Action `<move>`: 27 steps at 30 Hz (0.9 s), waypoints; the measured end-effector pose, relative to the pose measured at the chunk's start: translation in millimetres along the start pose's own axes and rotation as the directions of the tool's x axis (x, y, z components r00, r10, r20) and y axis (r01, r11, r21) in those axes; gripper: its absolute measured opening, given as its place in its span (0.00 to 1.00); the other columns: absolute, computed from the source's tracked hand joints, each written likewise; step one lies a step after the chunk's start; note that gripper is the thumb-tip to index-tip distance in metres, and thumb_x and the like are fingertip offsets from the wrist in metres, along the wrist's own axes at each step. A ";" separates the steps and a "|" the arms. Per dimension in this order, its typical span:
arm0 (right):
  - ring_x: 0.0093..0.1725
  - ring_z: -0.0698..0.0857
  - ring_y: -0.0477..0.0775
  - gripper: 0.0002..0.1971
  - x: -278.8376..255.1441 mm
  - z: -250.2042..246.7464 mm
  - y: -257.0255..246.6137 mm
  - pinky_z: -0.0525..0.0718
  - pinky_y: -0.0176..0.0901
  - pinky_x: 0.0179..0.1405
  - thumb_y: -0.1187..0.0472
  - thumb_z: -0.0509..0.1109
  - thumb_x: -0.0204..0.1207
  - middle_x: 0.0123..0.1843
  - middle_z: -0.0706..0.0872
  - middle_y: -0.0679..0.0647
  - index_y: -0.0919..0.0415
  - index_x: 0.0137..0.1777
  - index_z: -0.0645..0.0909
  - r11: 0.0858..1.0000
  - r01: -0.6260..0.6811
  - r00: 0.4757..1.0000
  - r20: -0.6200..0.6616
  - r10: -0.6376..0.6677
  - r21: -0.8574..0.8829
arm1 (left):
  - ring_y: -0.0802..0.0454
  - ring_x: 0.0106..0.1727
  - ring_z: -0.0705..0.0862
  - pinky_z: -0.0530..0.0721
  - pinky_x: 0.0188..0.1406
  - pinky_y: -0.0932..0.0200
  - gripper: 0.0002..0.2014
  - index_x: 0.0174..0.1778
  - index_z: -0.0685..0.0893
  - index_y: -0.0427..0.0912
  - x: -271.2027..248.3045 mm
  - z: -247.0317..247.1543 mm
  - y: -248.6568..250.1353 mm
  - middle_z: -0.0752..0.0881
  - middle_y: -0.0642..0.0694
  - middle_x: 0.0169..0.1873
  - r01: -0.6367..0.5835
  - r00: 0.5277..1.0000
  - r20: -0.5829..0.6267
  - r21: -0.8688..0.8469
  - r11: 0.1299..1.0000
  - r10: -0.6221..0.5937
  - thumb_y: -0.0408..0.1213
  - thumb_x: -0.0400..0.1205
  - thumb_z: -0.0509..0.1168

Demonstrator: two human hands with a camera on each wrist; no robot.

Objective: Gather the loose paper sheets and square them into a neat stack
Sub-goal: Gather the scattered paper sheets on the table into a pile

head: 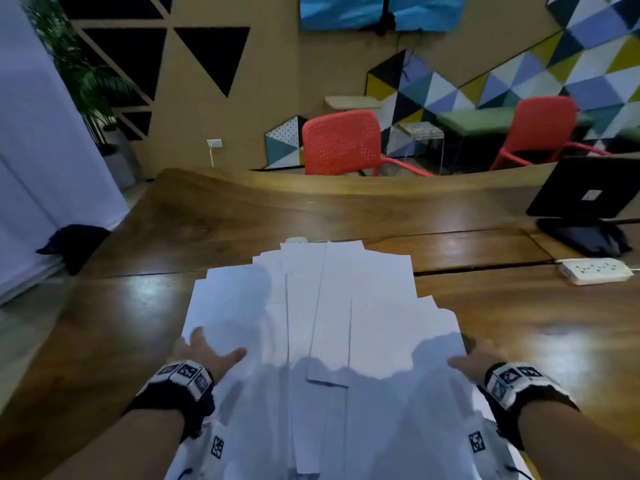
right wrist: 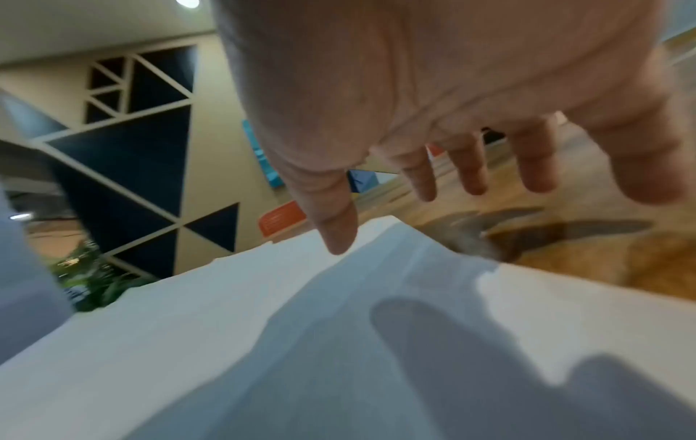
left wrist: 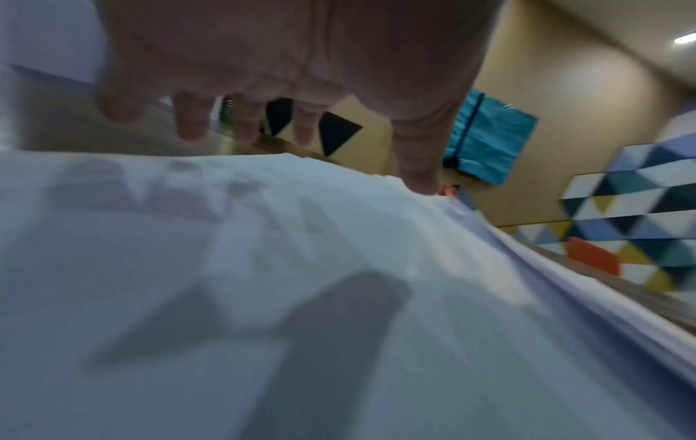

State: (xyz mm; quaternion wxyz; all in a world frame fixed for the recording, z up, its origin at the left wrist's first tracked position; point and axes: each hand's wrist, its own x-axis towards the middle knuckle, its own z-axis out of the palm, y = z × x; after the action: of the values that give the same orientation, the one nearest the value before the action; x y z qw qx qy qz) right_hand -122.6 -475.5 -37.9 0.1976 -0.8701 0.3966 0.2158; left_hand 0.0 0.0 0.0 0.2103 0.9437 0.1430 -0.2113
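Note:
Several loose white paper sheets (head: 329, 306) lie fanned and overlapping on the wooden table (head: 519, 341) in front of me. My left hand (head: 220, 344) lies flat on the left side of the spread, its thumb stretched right over the paper. My right hand (head: 474, 355) rests at the right edge of the spread. In the left wrist view the left hand (left wrist: 350, 89) hovers palm-down over the sheets (left wrist: 263, 297), fingers straight, thumb tip touching paper. Seen from the right wrist, the right hand (right wrist: 376, 134) has its thumb tip on the sheets (right wrist: 301, 327) and its fingers spread past the edge.
A black monitor (head: 585, 188) on a stand sits at the table's right, with a white power strip (head: 595, 270) in front of it. Two red chairs (head: 343, 143) stand beyond the far edge. A dark cloth (head: 76, 244) hangs off the table's left side.

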 end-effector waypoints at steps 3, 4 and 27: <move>0.53 0.83 0.65 0.52 64.3 26.5 32.1 0.87 0.56 0.47 0.27 0.67 0.39 0.61 0.80 0.60 0.49 0.68 0.73 0.995 -0.095 0.995 0.002 0.095 0.028 | 0.34 0.62 0.79 0.79 0.57 0.45 0.69 0.71 0.68 0.32 18.2 -8.7 -1.9 0.77 0.32 0.68 0.190 0.981 0.033 0.038 0.981 -0.192 0.83 0.42 0.58; 0.51 0.84 0.65 0.52 66.5 27.1 36.7 0.87 0.56 0.47 0.25 0.67 0.36 0.58 0.81 0.58 0.48 0.66 0.75 0.994 -0.110 0.994 -0.025 0.110 0.009 | 0.36 0.56 0.82 0.78 0.50 0.50 0.63 0.68 0.73 0.30 16.7 -14.9 1.8 0.81 0.32 0.64 0.231 0.973 0.022 0.046 0.972 -0.232 0.81 0.50 0.59; 0.35 0.80 0.53 0.15 -49.6 -20.4 -48.7 0.75 0.40 0.27 0.69 0.71 0.67 0.36 0.80 0.52 0.60 0.52 0.73 0.914 0.082 0.997 -0.023 -0.079 0.398 | 0.33 0.65 0.76 0.78 0.61 0.41 0.45 0.74 0.62 0.39 -15.4 -15.6 9.2 0.75 0.33 0.68 0.141 0.989 -0.010 -0.164 0.976 -0.145 0.45 0.64 0.77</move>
State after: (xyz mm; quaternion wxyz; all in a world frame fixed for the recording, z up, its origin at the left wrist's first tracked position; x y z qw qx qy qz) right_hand -109.7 -426.5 13.8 0.3783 -0.8277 0.3967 0.1196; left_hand -4.8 -3.7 23.0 0.2696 0.9129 0.2295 -0.2032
